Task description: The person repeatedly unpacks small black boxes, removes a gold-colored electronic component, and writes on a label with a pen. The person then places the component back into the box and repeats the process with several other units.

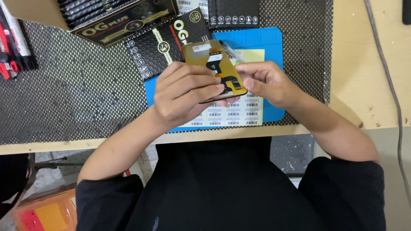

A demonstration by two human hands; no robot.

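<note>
Wooden desk (364, 64) w/ blue mat (269, 47) & barcode label sheet (233, 115); both hands' grips, left hand (182, 96) & right hand (267, 83), pinch 1 gold phone screen panel (214, 64).

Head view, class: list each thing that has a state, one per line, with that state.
Phone screen panel: held up off the mat, back side up.
Left hand: gripping the panel.
Right hand: gripping the panel's edge.
Label sheet: flat on the blue mat.
Cardboard box: open.
</note>
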